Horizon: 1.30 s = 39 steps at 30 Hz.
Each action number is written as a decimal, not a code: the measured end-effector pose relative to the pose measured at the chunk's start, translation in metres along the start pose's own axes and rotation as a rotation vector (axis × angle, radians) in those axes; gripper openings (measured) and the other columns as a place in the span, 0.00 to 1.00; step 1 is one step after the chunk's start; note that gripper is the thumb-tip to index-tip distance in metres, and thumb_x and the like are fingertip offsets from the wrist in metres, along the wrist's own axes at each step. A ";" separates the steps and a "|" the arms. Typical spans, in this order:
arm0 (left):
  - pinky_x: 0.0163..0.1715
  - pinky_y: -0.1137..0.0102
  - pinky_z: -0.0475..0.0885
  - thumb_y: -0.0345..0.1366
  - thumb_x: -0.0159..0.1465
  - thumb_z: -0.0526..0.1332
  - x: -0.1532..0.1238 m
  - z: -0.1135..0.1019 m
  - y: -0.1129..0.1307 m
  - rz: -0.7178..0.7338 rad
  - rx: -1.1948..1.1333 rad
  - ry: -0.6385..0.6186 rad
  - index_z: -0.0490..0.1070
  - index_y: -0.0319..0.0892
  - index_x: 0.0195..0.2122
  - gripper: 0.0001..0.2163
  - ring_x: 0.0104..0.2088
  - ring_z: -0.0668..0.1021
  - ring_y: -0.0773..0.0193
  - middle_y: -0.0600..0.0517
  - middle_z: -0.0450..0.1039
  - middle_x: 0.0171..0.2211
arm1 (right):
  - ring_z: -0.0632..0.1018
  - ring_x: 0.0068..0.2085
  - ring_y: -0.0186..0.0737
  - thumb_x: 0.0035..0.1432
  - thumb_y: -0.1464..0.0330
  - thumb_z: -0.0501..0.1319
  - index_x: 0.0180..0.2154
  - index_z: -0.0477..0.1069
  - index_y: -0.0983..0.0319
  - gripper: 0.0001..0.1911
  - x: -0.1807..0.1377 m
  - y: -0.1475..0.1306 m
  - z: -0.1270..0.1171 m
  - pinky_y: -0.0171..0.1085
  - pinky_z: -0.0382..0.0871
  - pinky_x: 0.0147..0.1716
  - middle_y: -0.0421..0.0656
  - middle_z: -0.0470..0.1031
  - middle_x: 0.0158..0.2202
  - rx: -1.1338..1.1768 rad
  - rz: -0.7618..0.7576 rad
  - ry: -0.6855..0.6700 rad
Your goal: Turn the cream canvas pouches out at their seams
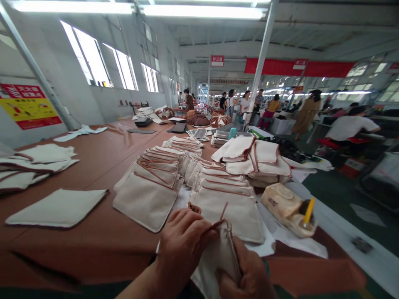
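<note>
Low in the head view, a cream fabric pouch piece [215, 259] with brown edging is held up in front of me. My right hand [251, 270] grips it along its right side, thumb on the near face. My left hand [183, 241] is closed at its upper corner, fingers pinching a thin brown trim strip [222, 211] whose loose end sticks up. Just past my left knuckles shows a small brown piece [195, 207], partly hidden. Beyond my hands lie two overlapping rows of similar pouch pieces, a left row [146, 199] and a right row [227, 203].
A cut-open plastic jug [280, 203] holding a yellow-handled tool [308, 211] stands at right. Behind it is a stack of cream pieces [249, 155]. One flat piece [56, 207] and a pile [34, 164] lie left on the brown-covered table [102, 166]. People work farther back.
</note>
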<state>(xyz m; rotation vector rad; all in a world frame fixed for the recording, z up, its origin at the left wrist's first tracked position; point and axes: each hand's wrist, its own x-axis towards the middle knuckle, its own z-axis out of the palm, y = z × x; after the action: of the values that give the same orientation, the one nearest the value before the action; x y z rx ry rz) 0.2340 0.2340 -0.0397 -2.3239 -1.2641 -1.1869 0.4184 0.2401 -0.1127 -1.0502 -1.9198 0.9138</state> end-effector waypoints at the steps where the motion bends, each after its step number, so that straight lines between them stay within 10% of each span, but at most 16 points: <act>1: 0.45 0.65 0.65 0.30 0.64 0.63 -0.004 -0.003 0.004 -0.009 0.014 0.000 0.72 0.43 0.36 0.02 0.36 0.75 0.61 0.52 0.73 0.30 | 0.75 0.30 0.50 0.48 0.69 0.67 0.50 0.70 0.59 0.25 -0.007 -0.002 0.000 0.41 0.70 0.32 0.45 0.76 0.30 0.011 0.002 -0.007; 8: 0.33 0.73 0.65 0.41 0.69 0.54 -0.010 -0.050 0.031 -0.443 -0.506 -0.423 0.66 0.42 0.33 0.10 0.32 0.69 0.66 0.54 0.67 0.30 | 0.72 0.44 0.48 0.64 0.61 0.55 0.40 0.72 0.56 0.10 -0.006 -0.037 -0.037 0.39 0.68 0.45 0.45 0.72 0.41 0.398 -0.231 0.023; 15: 0.36 0.74 0.65 0.42 0.69 0.55 -0.012 -0.072 0.042 -0.622 -0.767 -0.541 0.71 0.41 0.42 0.11 0.36 0.68 0.66 0.53 0.68 0.35 | 0.66 0.31 0.34 0.61 0.61 0.61 0.38 0.65 0.59 0.10 0.002 -0.055 -0.020 0.32 0.62 0.31 0.37 0.65 0.32 0.861 -0.005 -0.426; 24: 0.28 0.76 0.59 0.37 0.55 0.68 -0.026 -0.067 0.011 -0.651 -0.620 -0.469 0.66 0.39 0.29 0.11 0.30 0.63 0.69 0.57 0.64 0.28 | 0.61 0.26 0.33 0.60 0.70 0.60 0.35 0.62 0.59 0.05 -0.002 -0.046 -0.013 0.34 0.54 0.25 0.35 0.61 0.26 -0.027 -0.365 -0.153; 39: 0.30 0.75 0.61 0.42 0.56 0.69 -0.056 -0.056 0.011 -0.899 -1.133 -0.648 0.75 0.35 0.34 0.14 0.29 0.67 0.69 0.53 0.71 0.28 | 0.70 0.34 0.41 0.69 0.68 0.47 0.36 0.67 0.62 0.13 -0.015 -0.051 -0.006 0.38 0.60 0.34 0.44 0.71 0.32 -0.220 -0.436 -0.327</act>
<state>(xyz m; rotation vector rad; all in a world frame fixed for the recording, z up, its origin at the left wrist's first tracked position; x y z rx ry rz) 0.1957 0.1643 -0.0440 -3.1689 -2.5498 -1.8159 0.4117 0.2077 -0.0707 -0.5779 -2.4396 0.6626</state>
